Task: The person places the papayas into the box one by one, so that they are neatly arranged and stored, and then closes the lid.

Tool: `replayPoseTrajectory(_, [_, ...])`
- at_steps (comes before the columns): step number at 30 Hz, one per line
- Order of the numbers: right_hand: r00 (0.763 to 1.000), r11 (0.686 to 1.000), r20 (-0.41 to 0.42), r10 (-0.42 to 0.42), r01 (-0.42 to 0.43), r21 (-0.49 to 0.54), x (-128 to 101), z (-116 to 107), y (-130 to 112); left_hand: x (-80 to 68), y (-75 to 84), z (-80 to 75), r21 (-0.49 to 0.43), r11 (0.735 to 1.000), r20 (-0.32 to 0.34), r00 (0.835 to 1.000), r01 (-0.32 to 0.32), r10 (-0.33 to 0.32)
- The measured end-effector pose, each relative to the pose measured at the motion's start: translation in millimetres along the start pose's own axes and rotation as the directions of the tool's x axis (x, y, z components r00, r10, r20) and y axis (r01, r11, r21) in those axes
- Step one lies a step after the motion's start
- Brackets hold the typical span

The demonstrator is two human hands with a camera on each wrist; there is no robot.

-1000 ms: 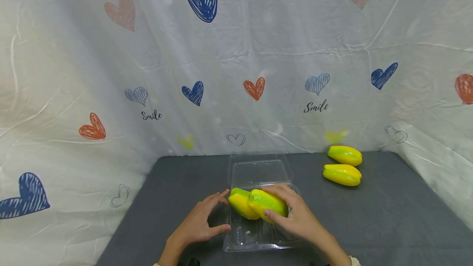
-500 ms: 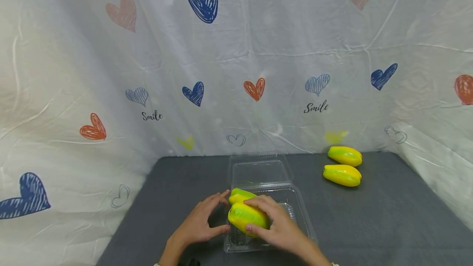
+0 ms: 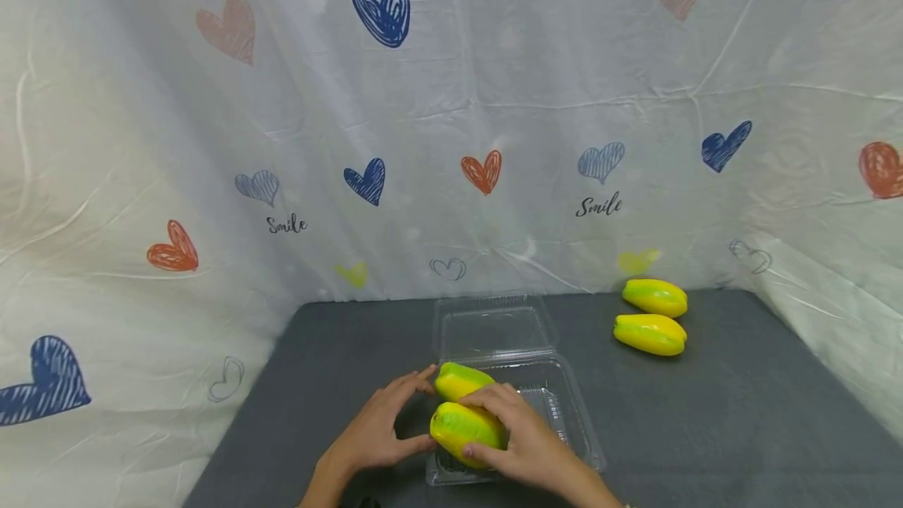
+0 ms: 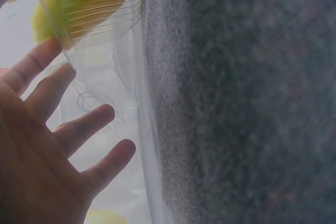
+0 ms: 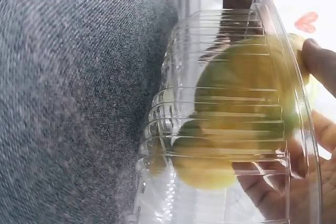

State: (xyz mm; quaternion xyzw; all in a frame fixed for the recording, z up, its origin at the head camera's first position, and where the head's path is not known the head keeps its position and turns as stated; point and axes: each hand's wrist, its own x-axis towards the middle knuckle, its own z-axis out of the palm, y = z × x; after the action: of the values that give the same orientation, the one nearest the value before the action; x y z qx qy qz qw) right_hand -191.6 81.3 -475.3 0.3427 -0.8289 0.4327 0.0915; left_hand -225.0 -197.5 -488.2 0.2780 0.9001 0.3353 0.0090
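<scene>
A clear plastic clamshell box [image 3: 580,406] lies on the grey table with its lid [image 3: 497,328] folded back. In its left half sits one yellow-green papaya [image 3: 457,379], near the hinge. My right hand [image 3: 525,441] holds a second papaya [image 3: 458,429] from its right side, inside the front left of the box; the right wrist view shows both fruits through the ribbed wall. At the box's left edge stays my left hand [image 3: 374,429], fingers spread and fairly straight. Its fingertips [image 4: 51,46] are right at the rim in the left wrist view.
Two more papayas, a rear one [image 3: 654,298] and a front one [image 3: 650,335], lie at the table's back right. Behind the grey tabletop [image 3: 353,343] hangs a white curtain [image 3: 416,108] printed with hearts.
My right hand has brought its papaya left and toward me, from over the box's middle to the front left, in front of the other papaya. My left hand has hardly moved.
</scene>
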Motion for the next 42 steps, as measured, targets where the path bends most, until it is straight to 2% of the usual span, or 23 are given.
replayPoseTrajectory(5, [0.999,1.000,0.036,0.016,-0.016,-0.004,-2.4,-0.1,-0.5,-1.6,-1.5,0.7,-0.016,1.000,0.008,1.000,-0.004,0.004])
replayPoseTrajectory(15, [0.998,1.000,0.055,-0.002,0.003,-0.011,-4.1,-0.3,0.8,-4.3,-1.9,0.1,-0.038,0.999,0.016,1.000,-0.017,0.018])
replayPoseTrajectory(24, [0.995,1.000,0.092,0.029,-0.029,-0.008,-4.8,-0.4,0.6,-5.6,-3.2,0.8,-0.045,0.999,0.023,0.999,-0.030,0.031])
replayPoseTrajectory(42, [0.996,0.999,0.084,0.020,-0.018,-0.034,-3.9,-5.7,0.9,0.3,-1.5,1.1,-0.034,0.999,0.010,1.000,0.010,-0.010])
